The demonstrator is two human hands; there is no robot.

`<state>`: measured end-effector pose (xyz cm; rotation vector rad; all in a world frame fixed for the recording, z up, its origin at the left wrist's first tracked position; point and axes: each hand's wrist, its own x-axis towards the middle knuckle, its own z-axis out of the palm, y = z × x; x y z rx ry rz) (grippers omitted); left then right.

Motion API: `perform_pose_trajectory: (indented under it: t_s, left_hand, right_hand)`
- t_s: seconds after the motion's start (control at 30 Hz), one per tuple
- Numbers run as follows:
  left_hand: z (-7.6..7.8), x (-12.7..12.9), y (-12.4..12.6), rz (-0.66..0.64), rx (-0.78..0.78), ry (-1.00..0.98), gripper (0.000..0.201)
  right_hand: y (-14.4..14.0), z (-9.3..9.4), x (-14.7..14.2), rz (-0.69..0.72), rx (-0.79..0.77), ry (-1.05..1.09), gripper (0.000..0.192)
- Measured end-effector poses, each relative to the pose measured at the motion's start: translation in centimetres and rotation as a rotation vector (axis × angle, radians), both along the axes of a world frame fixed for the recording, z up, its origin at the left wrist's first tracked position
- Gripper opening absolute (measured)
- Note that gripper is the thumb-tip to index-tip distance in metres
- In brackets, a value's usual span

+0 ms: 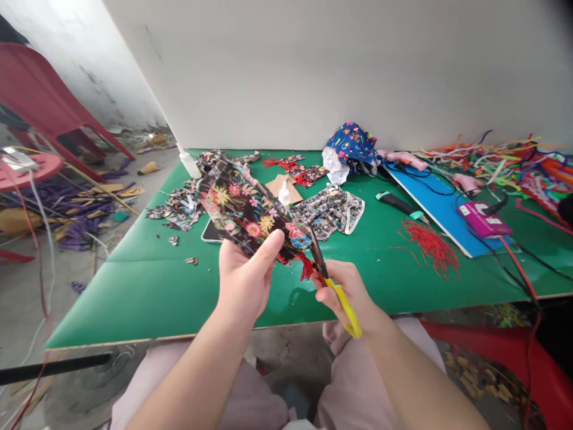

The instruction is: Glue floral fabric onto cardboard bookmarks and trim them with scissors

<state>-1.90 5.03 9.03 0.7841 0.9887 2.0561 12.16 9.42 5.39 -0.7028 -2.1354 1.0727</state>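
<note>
Dark floral cloth point(250, 209), held above the green table point(147, 310), bears pink, yellow and blue blossoms on a black ground; a red tassel point(306, 267) hangs at its four o'clock. The left hand point(246, 275), at six o'clock, pinches it, thumb flat on the print, remaining fingers beneath. At four o'clock, the right hand's point(347, 286) fingers curl about yellow-handled scissors point(344, 303), dark blades beside the cloth's edge.

A craft workshop is shown by scissors point(330, 283) held above the green table point(156, 292), cloth scraps point(181, 206) strewn on it and purple pieces point(83, 233) littered beside it.
</note>
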Motion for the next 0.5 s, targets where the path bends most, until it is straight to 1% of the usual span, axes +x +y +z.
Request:
perform_pose_trajectory:
  t_s: [0.13, 0.33, 0.5]
  left_hand:
    - [0.00, -0.07, -0.03, 0.026, -0.043, -0.003, 0.036]
    - [-0.06, -0.35, -0.13, 0.031, -0.060, -0.040, 0.020]
    - [-0.03, -0.59, -0.14, 0.041, -0.079, -0.030, 0.019]
  right_hand:
    - [0.03, -0.06, 0.02, -0.011, -0.010, -0.016, 0.064]
    - [0.14, -0.07, 0.25, -0.003, 0.001, -0.027, 0.065]
    - [0.13, -0.04, 0.39, -0.012, -0.008, -0.062, 0.066]
